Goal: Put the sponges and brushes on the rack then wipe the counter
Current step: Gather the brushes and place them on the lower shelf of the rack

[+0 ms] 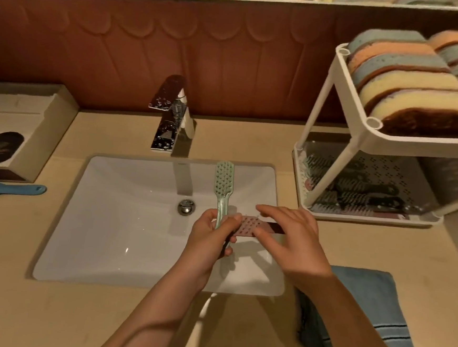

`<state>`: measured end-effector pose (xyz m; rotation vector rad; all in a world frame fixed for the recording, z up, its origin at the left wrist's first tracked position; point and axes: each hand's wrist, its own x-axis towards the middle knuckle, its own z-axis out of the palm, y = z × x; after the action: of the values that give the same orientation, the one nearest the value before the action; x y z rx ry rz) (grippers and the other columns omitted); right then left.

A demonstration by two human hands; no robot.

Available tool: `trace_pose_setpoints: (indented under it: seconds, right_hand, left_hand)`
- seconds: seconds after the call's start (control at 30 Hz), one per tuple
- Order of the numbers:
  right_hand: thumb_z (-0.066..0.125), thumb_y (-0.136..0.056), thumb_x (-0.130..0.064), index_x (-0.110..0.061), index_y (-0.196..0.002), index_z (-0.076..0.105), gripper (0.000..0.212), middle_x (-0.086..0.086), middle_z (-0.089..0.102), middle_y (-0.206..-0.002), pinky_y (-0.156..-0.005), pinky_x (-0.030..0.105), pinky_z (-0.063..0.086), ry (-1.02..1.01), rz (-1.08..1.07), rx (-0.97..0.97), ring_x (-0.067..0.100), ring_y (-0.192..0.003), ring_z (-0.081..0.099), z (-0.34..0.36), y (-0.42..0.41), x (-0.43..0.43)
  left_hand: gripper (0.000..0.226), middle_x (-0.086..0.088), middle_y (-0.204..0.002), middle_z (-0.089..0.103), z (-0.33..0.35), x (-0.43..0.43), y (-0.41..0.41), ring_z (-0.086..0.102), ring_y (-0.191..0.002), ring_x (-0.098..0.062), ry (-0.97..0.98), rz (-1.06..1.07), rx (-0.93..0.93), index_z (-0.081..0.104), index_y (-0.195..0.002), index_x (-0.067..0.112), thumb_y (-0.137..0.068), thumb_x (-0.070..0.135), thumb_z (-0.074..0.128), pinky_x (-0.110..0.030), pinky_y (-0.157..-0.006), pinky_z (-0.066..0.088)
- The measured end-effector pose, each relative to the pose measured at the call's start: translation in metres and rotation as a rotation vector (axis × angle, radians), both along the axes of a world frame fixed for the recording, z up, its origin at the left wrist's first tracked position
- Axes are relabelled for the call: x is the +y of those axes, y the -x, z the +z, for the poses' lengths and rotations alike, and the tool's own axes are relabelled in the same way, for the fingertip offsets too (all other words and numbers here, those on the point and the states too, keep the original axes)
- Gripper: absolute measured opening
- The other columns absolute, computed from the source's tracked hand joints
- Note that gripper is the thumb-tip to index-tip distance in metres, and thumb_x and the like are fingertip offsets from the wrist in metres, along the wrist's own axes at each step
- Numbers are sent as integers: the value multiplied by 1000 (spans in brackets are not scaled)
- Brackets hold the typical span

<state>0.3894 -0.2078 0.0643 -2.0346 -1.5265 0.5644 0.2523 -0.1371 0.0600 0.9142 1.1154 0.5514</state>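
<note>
A beige stone counter point(47, 309) runs below a brown wall, with a white rectangular sink point(125, 220) set in its middle and a chrome tap point(172, 114) at 12 o'clock from the basin.

My left hand point(212, 235) is over the sink near the drain. Its fingers are curled round the handle of a pale green plastic brush point(223, 184), which stands upright with its head towards 12 o'clock.

Just beside it at 3 o'clock, my right hand point(291, 241) reaches in with the fingers spread around a small pink brush head point(248, 226). My left thumb rests on the brush head's left end and my right thumb touches its near edge. I cannot tell whether the right hand really grips it.

At 2 o'clock stands a white two-tier plastic rack point(416, 145). Orange, blue and yellow sponges point(410, 78) are packed on edge on its top shelf, and several brushes point(357, 194) lie on the bottom one.

A blue-handled brush point(10, 189) lies on the counter at 9 o'clock, just in front of a cream box point(34, 119). A folded blue towel point(371, 299) lies at 5 o'clock, partly under my right forearm.
</note>
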Motion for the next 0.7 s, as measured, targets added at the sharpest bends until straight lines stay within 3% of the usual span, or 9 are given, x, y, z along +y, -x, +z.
trace_pose_setpoints:
  seconds: [0.1,0.23,0.4,0.53,0.63,0.7]
  right_hand:
    - [47,-82,-49,-34,-113,60,37,-17,61,-106,-109,26,12,-29,-30,26,1,-103,52,1,-12,-6]
    - [59,-87,-40,-27,-111,63,28,-16,59,-96,-101,29,27,-38,-61,59,-7,-84,44,5,-33,-15]
    - [51,-79,-52,-30,-108,64,39,-10,67,-99,-88,46,47,-32,-106,149,19,-99,58,4,-62,-26]
    - [61,-86,-35,-32,-108,62,22,-10,64,-104,-87,48,49,-66,-215,162,14,-98,58,-3,-93,-39]
    - [63,-86,-27,-31,-108,60,23,-11,62,-107,-90,43,51,-27,-318,185,10,-100,57,-9,-125,-53]
    - [62,-86,-29,-32,-111,60,25,-9,63,-108,-91,46,50,-16,-396,146,13,-102,57,-18,-146,-57]
  left_hand:
    - [10,-2,-74,58,3,-9,-18,47,-55,-7,37,-35,-44,52,-89,14,-88,18,61,-19,-45,38]
    - [8,0,-73,60,6,-14,-37,47,-58,-8,74,-70,-56,53,-89,15,-88,17,61,-19,-47,39]
    - [6,-1,-74,59,14,-17,-65,48,-58,-8,109,-97,-79,55,-92,14,-89,17,59,-20,-50,41]
    - [15,-3,-83,64,17,-14,-83,49,-52,-9,199,-29,-97,55,-97,13,-96,25,46,-21,-45,41]
    - [21,-6,-81,62,15,-9,-90,46,-50,-11,257,51,-120,55,-88,11,-98,18,37,-18,-40,39]
    - [24,-6,-76,60,13,-7,-91,42,-50,-12,235,58,-104,55,-84,10,-98,12,36,-17,-38,37]
